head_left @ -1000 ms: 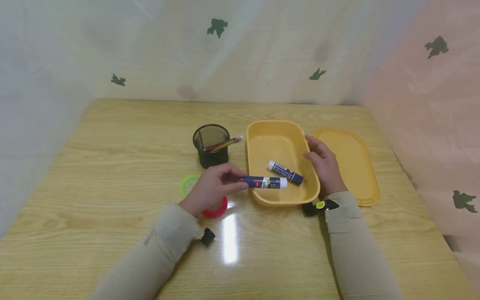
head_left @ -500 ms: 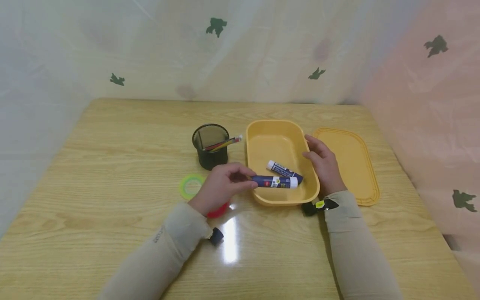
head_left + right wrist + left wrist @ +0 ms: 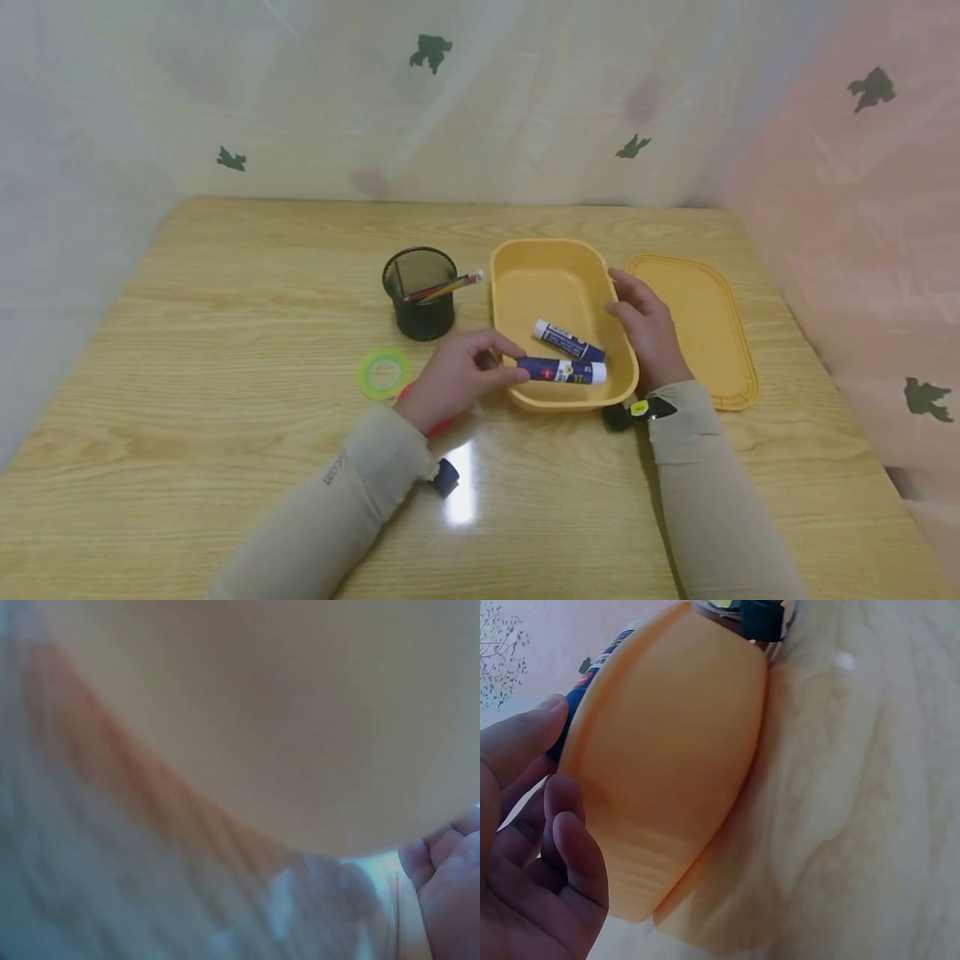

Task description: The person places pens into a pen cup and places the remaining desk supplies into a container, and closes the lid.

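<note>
My left hand pinches the end of a blue glue stick with a white cap between thumb and fingers. This stick lies level over the front of an orange-yellow plastic box, its cap end pointing right. A second glue stick lies slanted on the box floor, partly overlapped by the held one. In the left wrist view the held glue stick shows just past the box's rim. My right hand holds the box's right rim, thumb tip at the edge; in the right wrist view the box wall is blurred and fills most of the picture.
Left of the box stands a black mesh pen cup with several pencils leaning out. A green tape roll and a red ring, partly under my left hand, lie in front. The box's lid lies at the right.
My left hand has moved right with the glue stick, bringing it farther over the box and the other stick. More of the green roll shows now. The right hand has stayed at the rim.
</note>
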Tool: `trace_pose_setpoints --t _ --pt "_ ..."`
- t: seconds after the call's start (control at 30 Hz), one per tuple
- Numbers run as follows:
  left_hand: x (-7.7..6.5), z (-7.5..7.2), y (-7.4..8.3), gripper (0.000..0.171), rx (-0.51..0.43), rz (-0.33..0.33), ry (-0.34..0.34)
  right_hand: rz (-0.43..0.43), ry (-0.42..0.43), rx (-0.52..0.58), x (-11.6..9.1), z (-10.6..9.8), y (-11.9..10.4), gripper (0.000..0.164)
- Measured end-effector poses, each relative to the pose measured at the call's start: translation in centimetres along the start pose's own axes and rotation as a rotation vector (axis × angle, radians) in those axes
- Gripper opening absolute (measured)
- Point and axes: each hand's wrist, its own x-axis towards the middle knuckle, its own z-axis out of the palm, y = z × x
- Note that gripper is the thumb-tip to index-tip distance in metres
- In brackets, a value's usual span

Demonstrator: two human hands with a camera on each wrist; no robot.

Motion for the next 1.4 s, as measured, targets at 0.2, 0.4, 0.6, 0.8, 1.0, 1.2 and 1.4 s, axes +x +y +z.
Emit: trace_pose_setpoints --t 0.2,0.4,0.6,0.8,1.0,1.2,1.4 --pt "-0.19 0.54 -0.05 0.021 0.008 -0.028 -0.016 0.000 -0.002 -0.029 0.00 0.06 -0.12 0.052" --pt "-0.47 0.93 0.22 0.021 0.001 -0.037 -0.021 -0.006 -0.002 -0.011 -0.13 0.02 -0.06 0.051" --pt "-0.40 1.02 0.28 0.019 0.022 -0.034 -0.027 -0.019 0.004 -0.023 -0.05 -0.07 0.06 0.051" --pt "-0.34 0.90 0.26 0.018 0.053 -0.026 -0.038 -0.008 0.006 -0.030 -0.06 -0.07 0.05 0.051" --pt "-0.33 0.80 0.21 0.017 0.065 -0.011 -0.038 -0.011 0.008 -0.023 0.00 0.05 0.06 0.051" --pt "-0.33 0.78 0.21 0.014 0.077 0.026 -0.037 -0.014 0.003 -0.014 -0.03 0.01 0.01 0.051" --pt "-0.26 0.77 0.09 0.013 0.083 0.041 -0.042 -0.004 -0.003 0.006 -0.11 -0.03 0.02 0.051"
